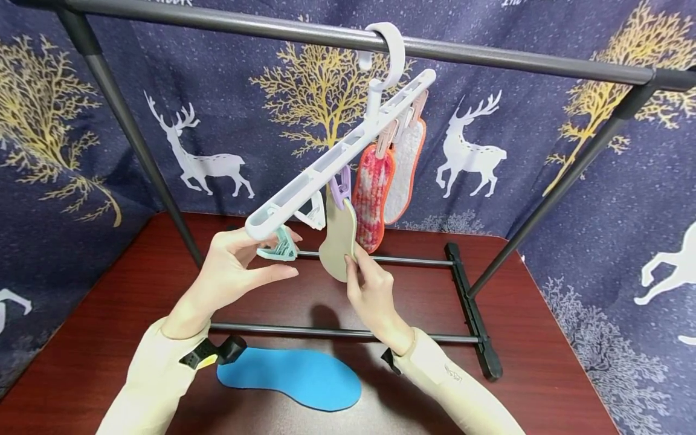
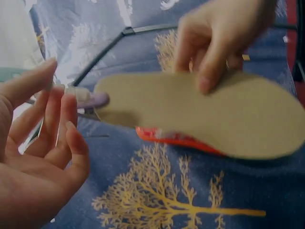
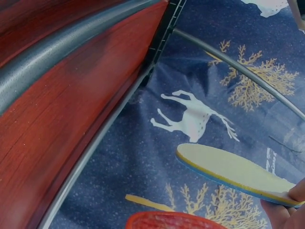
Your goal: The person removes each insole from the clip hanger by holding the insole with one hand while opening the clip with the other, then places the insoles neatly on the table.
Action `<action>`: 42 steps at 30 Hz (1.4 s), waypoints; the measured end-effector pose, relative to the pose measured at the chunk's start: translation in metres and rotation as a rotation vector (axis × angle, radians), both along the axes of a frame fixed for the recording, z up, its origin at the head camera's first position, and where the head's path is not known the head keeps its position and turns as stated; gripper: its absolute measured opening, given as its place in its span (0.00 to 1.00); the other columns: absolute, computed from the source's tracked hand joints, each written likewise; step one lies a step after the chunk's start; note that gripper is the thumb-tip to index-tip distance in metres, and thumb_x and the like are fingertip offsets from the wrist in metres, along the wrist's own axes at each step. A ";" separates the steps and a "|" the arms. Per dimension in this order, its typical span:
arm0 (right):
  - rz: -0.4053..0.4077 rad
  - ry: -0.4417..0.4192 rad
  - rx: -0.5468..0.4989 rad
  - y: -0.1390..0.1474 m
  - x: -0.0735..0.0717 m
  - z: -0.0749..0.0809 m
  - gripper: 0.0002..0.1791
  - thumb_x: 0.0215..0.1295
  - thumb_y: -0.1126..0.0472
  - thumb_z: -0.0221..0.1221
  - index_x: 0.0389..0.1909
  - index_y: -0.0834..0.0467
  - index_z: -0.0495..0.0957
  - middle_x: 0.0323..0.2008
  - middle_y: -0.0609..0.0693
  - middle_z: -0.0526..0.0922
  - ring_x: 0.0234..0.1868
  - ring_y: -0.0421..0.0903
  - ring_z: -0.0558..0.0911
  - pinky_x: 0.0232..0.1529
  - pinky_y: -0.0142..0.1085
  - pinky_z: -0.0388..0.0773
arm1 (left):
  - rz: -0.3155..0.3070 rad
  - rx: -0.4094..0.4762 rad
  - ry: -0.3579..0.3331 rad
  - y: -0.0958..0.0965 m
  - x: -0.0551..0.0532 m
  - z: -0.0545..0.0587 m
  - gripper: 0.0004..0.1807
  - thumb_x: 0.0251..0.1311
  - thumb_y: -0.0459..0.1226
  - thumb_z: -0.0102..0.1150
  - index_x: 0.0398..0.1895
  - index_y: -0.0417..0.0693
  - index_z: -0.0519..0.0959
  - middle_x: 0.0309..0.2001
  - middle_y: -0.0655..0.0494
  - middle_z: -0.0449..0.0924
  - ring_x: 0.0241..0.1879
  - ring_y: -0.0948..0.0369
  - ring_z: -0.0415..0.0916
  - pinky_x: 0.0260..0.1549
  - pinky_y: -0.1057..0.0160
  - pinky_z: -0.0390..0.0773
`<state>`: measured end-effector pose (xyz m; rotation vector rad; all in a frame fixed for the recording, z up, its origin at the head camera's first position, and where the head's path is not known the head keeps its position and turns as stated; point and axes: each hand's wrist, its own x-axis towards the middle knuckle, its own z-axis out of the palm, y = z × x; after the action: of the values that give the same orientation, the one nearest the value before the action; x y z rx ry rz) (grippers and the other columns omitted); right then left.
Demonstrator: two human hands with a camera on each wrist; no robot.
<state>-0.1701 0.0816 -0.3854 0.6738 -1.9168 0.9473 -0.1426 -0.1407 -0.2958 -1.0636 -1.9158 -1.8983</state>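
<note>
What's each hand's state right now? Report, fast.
Left hand: open, near the teal clip.
Right hand: closed, pinching the beige insole.

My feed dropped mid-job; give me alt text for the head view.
The right hand pinches a beige insole hanging from a purple clip on a white hanger; the left hand is at a teal clip near the hanger's end. Beyond hang a red insole and a pale insole; a blue insole lies on the table.

Cream sleeves [image 1: 154, 368], black wrist cameras [image 1: 232, 348], yellow patch [image 1: 208, 361]
</note>
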 end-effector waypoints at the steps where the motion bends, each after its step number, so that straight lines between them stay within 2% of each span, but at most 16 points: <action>1: -0.001 0.000 0.001 0.000 0.000 0.000 0.15 0.61 0.73 0.59 0.49 0.66 0.78 0.39 0.60 0.86 0.36 0.49 0.87 0.34 0.40 0.83 | 0.017 -0.033 -0.016 0.000 -0.001 0.000 0.25 0.42 0.18 0.70 0.49 0.34 0.80 0.43 0.58 0.84 0.43 0.60 0.80 0.46 0.67 0.79; 5: -0.001 -0.002 0.003 0.000 0.000 0.000 0.15 0.60 0.73 0.60 0.50 0.66 0.78 0.39 0.60 0.86 0.37 0.49 0.87 0.34 0.40 0.83 | 0.039 -0.083 -0.060 -0.001 -0.007 -0.003 0.18 0.47 0.21 0.68 0.43 0.37 0.82 0.40 0.58 0.84 0.40 0.61 0.81 0.40 0.68 0.81; 7: 0.002 -0.003 0.003 -0.001 0.000 0.000 0.16 0.60 0.74 0.60 0.50 0.66 0.78 0.39 0.60 0.86 0.37 0.49 0.87 0.34 0.40 0.84 | 0.031 -0.069 -0.068 0.000 -0.009 -0.005 0.16 0.50 0.22 0.67 0.43 0.39 0.83 0.40 0.59 0.85 0.39 0.62 0.81 0.40 0.68 0.81; 10: 0.005 -0.001 0.004 -0.001 0.001 -0.001 0.16 0.60 0.74 0.60 0.50 0.66 0.78 0.39 0.60 0.86 0.37 0.49 0.87 0.34 0.40 0.84 | -0.016 -0.013 -0.079 0.001 -0.013 -0.009 0.15 0.55 0.23 0.63 0.45 0.44 0.82 0.41 0.61 0.85 0.38 0.63 0.83 0.41 0.69 0.81; 14: 0.010 0.001 0.001 -0.001 0.001 -0.001 0.16 0.60 0.74 0.60 0.50 0.66 0.78 0.40 0.60 0.86 0.38 0.50 0.87 0.35 0.40 0.84 | -0.053 0.037 -0.063 0.001 -0.018 -0.013 0.14 0.63 0.28 0.58 0.49 0.49 0.81 0.40 0.60 0.85 0.37 0.63 0.83 0.37 0.71 0.81; 17: 0.013 0.003 0.000 -0.001 0.001 -0.001 0.15 0.60 0.74 0.60 0.50 0.66 0.78 0.39 0.60 0.86 0.38 0.49 0.87 0.35 0.40 0.84 | -0.042 0.048 -0.062 0.002 -0.022 -0.015 0.12 0.65 0.29 0.56 0.48 0.49 0.81 0.39 0.59 0.85 0.36 0.62 0.83 0.33 0.71 0.80; 20: 0.010 0.004 0.001 0.000 0.001 -0.001 0.15 0.60 0.73 0.60 0.49 0.66 0.78 0.38 0.59 0.86 0.37 0.49 0.87 0.34 0.40 0.84 | -0.034 0.065 -0.096 0.003 -0.026 -0.015 0.13 0.64 0.28 0.56 0.47 0.51 0.81 0.37 0.59 0.86 0.35 0.64 0.82 0.31 0.71 0.80; 22: 0.008 0.003 0.002 0.000 0.001 -0.001 0.15 0.60 0.73 0.60 0.49 0.66 0.78 0.38 0.59 0.86 0.37 0.49 0.87 0.34 0.40 0.84 | -0.018 0.067 -0.121 0.004 -0.029 -0.015 0.12 0.64 0.27 0.56 0.47 0.48 0.81 0.37 0.59 0.85 0.34 0.63 0.82 0.31 0.71 0.81; 26: 0.009 -0.003 0.005 0.000 0.001 -0.002 0.14 0.61 0.73 0.60 0.48 0.65 0.78 0.37 0.59 0.86 0.36 0.48 0.87 0.34 0.40 0.84 | 0.022 0.073 -0.146 0.006 -0.035 -0.014 0.09 0.62 0.24 0.55 0.44 0.31 0.80 0.35 0.58 0.85 0.32 0.62 0.82 0.30 0.69 0.82; 28: 0.014 -0.009 0.006 0.000 0.001 -0.002 0.14 0.62 0.73 0.59 0.49 0.65 0.78 0.38 0.59 0.86 0.37 0.48 0.87 0.35 0.39 0.84 | 0.049 0.076 -0.151 0.007 -0.037 -0.014 0.08 0.61 0.23 0.56 0.42 0.28 0.80 0.35 0.57 0.85 0.31 0.62 0.83 0.31 0.69 0.82; 29: 0.015 -0.011 0.006 0.000 0.001 -0.002 0.14 0.62 0.73 0.59 0.49 0.65 0.78 0.38 0.59 0.86 0.37 0.48 0.87 0.35 0.39 0.84 | 0.060 0.080 -0.154 0.007 -0.038 -0.014 0.08 0.61 0.23 0.56 0.41 0.28 0.80 0.34 0.57 0.85 0.31 0.62 0.83 0.31 0.69 0.82; 34: 0.017 -0.018 0.005 0.000 0.001 -0.001 0.15 0.63 0.72 0.59 0.51 0.65 0.78 0.40 0.59 0.86 0.39 0.49 0.87 0.35 0.39 0.84 | 0.115 0.096 -0.165 0.008 -0.041 -0.013 0.11 0.58 0.22 0.57 0.35 0.43 0.84 0.30 0.58 0.85 0.31 0.63 0.83 0.34 0.72 0.79; 36: 0.015 -0.016 0.007 0.000 0.002 -0.001 0.15 0.62 0.72 0.59 0.50 0.65 0.78 0.39 0.59 0.86 0.39 0.48 0.87 0.35 0.39 0.84 | 0.137 0.109 -0.169 0.008 -0.043 -0.013 0.11 0.56 0.22 0.58 0.33 0.44 0.85 0.28 0.58 0.85 0.31 0.64 0.82 0.35 0.72 0.78; 38: 0.012 -0.013 0.010 0.000 0.002 -0.001 0.15 0.62 0.72 0.59 0.50 0.65 0.78 0.39 0.59 0.87 0.38 0.48 0.87 0.35 0.39 0.84 | 0.150 0.122 -0.173 0.009 -0.044 -0.012 0.11 0.56 0.22 0.60 0.32 0.44 0.85 0.28 0.58 0.85 0.32 0.64 0.82 0.36 0.72 0.77; 42: 0.010 -0.013 0.014 0.000 0.002 -0.001 0.14 0.62 0.72 0.59 0.49 0.65 0.78 0.39 0.59 0.87 0.39 0.48 0.87 0.36 0.39 0.84 | 0.207 0.098 -0.169 0.009 -0.043 -0.011 0.10 0.55 0.27 0.65 0.35 0.53 0.86 0.30 0.59 0.86 0.32 0.66 0.82 0.35 0.73 0.78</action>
<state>-0.1680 0.0814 -0.3860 0.6877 -1.9342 0.9476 -0.1860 -0.1315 -0.3070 -0.6666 -1.9119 -1.9938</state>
